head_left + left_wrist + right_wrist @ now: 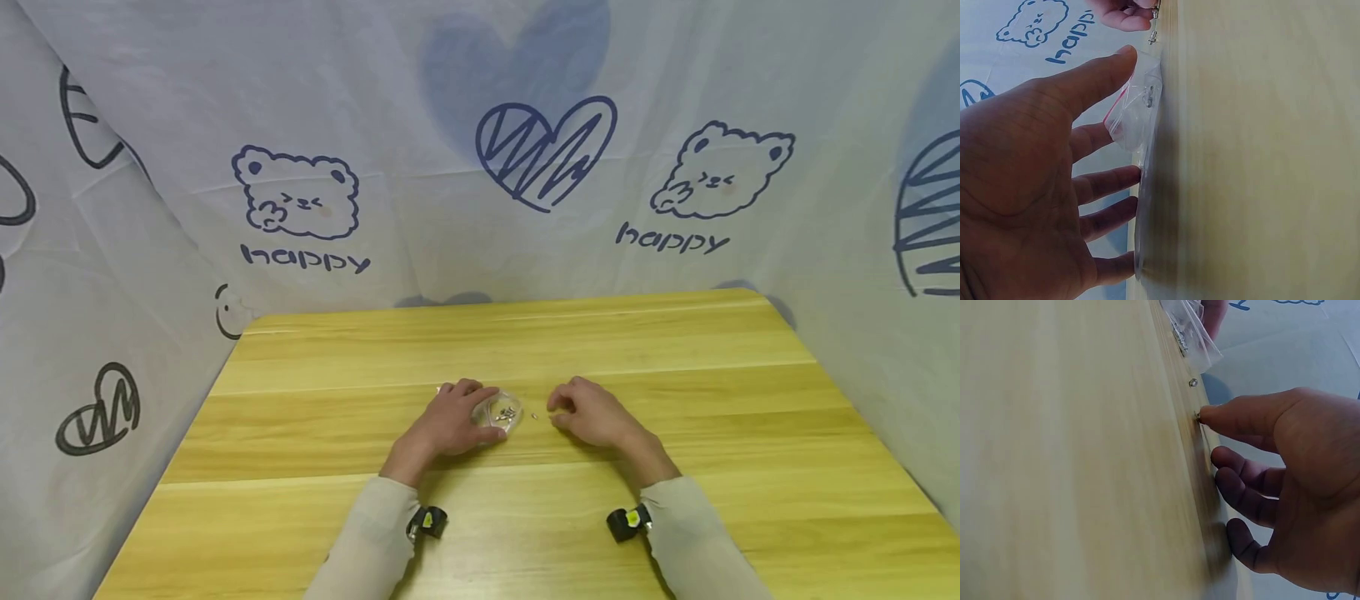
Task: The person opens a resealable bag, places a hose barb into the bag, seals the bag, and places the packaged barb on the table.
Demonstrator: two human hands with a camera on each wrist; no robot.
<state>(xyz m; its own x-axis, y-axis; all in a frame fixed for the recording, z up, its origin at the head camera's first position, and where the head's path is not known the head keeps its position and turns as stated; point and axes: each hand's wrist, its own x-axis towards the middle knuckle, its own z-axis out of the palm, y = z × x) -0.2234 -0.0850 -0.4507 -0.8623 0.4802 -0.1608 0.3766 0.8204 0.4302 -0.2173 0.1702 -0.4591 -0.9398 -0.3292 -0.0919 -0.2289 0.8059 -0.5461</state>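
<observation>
A clear plastic zip bag [513, 427] with a red strip [1116, 104] lies on the table, its mouth toward the right hand. Several small shiny metal pieces [506, 414] show inside it. The left hand [452, 421] holds the bag's mouth between spread thumb and index finger, while its other fingertips rest on the table. My right hand [596, 412] is low over the table to the right, thumb and index finger curled together. At the thumb tip it pinches a small metal piece [1198, 417]. Another loose metal piece [534, 416] lies between the bag and this hand.
The wooden table [480, 533] has a pale yellow grain. White cloth [420, 225] printed with bears and hearts hangs behind the table and at its sides. A black wrist camera [427, 522] is on the left sleeve, and another camera [628, 522] on the right.
</observation>
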